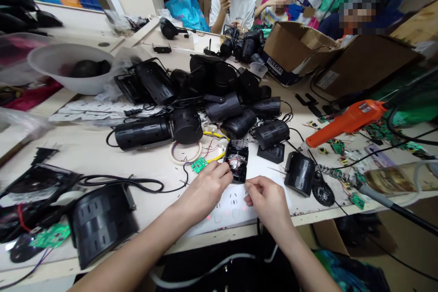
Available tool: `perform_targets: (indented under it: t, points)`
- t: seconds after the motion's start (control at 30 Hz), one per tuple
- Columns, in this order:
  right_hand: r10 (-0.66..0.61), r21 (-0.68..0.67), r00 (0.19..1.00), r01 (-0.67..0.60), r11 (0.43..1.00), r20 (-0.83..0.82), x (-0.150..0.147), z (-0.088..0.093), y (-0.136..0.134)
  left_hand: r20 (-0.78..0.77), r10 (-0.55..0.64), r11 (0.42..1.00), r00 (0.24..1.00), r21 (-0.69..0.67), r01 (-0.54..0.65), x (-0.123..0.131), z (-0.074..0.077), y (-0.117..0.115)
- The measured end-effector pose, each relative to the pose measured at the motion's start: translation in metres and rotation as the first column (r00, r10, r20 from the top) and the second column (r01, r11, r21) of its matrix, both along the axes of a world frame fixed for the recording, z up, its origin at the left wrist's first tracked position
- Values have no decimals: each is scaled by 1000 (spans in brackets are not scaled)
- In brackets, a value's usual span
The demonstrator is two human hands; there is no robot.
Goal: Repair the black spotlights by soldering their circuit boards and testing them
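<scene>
My left hand point(205, 189) is closed on the near edge of a small open black housing point(237, 159) with wires inside, standing on the table. My right hand point(267, 198) is pinched shut just below that housing; what it pinches is too small to make out. A small green circuit board point(199, 164) on thin wires lies just left of my left hand. Both hands hover over a white power strip point(229, 210) at the table's front edge.
A heap of black lamp housings point(219, 100) and cables fills the table's middle. An orange power screwdriver point(345, 121) hangs at right, near a soldering iron point(379, 194) and green boards. Cardboard boxes point(297, 48) and three seated people are at the back. A white bowl point(68, 68) sits at left.
</scene>
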State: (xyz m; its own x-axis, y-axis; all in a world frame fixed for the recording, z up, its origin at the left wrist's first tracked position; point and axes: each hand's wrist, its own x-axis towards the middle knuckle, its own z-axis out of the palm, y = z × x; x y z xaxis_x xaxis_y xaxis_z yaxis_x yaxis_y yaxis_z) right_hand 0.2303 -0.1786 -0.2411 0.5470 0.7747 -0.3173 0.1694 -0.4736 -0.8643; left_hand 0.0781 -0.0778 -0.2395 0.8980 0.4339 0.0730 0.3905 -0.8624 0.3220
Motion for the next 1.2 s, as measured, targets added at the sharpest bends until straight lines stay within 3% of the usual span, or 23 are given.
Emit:
perform_targets:
  t: [0.13,0.37,0.5,0.6,0.63,0.7,0.8,0.87,1.03,1.1,1.2]
  points:
    - [-82,-11,960,82,997,-268,2,0,4,26,-5,1000,1000,10,5,0,-1,2]
    - [-70,50,924,95,994,-377,0,0,10,125,-15,1000,992,-16,17,-5,-8,6]
    - [-58,69,958,81,994,-279,-5,1,9,143,-12,1000,990,-17,14,-7,-10,8]
    - [83,147,987,-103,984,137,-6,-1,8,136,-10,1000,991,-13,12,-5,-10,7]
    - [153,151,930,-213,965,335,-7,-2,8,136,-9,1000,991,-11,11,-5,-10,7]
    - [256,73,715,-394,916,651,-8,-6,7,139,-5,1000,990,-14,7,-3,-11,7]
    - [324,-64,504,-466,882,801,-11,-9,3,178,18,999,984,-38,-12,-3,-14,6]
    - [351,-88,479,-488,868,804,-11,-7,-1,234,50,997,971,-64,-36,-5,-17,6]
    - [335,-38,544,-485,873,769,-9,-5,-10,331,92,993,939,-100,-62,-9,-23,4]
    - [315,-59,453,-495,867,834,-13,-10,-10,338,88,994,937,-98,-58,-9,-23,4]
    - [289,-147,207,-513,846,935,-26,-17,-8,338,71,995,938,-91,-42,-9,-23,6]
